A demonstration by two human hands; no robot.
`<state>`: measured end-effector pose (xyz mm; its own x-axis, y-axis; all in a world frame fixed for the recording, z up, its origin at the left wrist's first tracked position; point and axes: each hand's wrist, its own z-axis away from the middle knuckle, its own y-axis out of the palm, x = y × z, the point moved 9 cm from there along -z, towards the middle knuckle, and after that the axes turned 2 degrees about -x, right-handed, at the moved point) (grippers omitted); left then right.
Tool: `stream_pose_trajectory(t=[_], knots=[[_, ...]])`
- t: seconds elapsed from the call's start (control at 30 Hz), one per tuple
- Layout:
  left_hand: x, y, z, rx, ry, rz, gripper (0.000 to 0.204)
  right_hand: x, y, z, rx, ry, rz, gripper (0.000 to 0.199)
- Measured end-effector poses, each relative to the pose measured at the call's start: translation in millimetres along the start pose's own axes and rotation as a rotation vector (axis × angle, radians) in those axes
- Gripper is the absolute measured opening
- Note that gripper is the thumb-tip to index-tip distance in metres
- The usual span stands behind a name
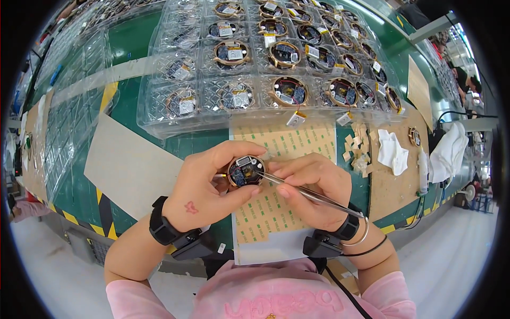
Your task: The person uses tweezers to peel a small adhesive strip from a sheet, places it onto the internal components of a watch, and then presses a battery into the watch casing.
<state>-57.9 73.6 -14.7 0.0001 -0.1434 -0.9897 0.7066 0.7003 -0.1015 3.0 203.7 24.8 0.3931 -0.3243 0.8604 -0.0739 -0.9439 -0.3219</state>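
Nearest: pink sleeves at the lower edge, a black band on each wrist, a thin bangle on the right wrist.

Left hand point(204, 186): grip closed around a small round circuit module point(246, 170) with a brass-coloured rim, thumb over the top edge, fingers curled beneath. Module faces up, held above the tabletop, over the sheet below.

Right hand point(308, 186): grip pinched shut on metal tweezers point(313, 195). Tips reach the module's right rim; whether they hold anything there is too small to tell.

Under both hands: a tan sheet of adhesive squares point(297, 141), many squares already peeled off, lying on the green tabletop point(133, 42). Grey card point(127, 165) just left of it.

Right of the sheet: a scatter of peeled backing scraps point(357, 151), a white cloth point(392, 151), one loose round module point(414, 136) on brown card.

Farther: clear plastic trays point(265, 69) with rows of the same round modules, one per pocket. More clear trays point(69, 117) stacked at far left.
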Motion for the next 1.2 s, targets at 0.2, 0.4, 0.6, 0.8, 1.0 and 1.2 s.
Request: stream_pose_trajectory(t=[0.2, 0.4, 0.6, 0.8, 1.0, 1.2], knots=[[-1, -3, 1, -0.098, 0.111, -0.051, 0.043, 11, 0, -2, -0.085, -0.097, 0.136, 0.019], [0, -2, 1, -0.123, 0.144, -0.044, 0.043, 5, 7, 0, -0.008, -0.043, 0.102, 0.016], [3, -1, 2, -0.109, 0.075, 0.079, 0.043, -24, 6, 4, -0.075, 0.269, -0.304, 0.013], [2, -1, 3, -0.105, 0.075, 0.140, 0.045, -27, 5, 3, -0.074, 0.341, -0.316, 0.010], [2, 0, 4, -0.080, 0.075, 0.166, 0.045, -34, 6, 4, -0.081, 0.413, -0.406, 0.009], [1, 0, 3, -0.080, 0.054, 0.186, 0.047, -31, 6, 4, -0.073, 0.382, -0.419, 0.010]])
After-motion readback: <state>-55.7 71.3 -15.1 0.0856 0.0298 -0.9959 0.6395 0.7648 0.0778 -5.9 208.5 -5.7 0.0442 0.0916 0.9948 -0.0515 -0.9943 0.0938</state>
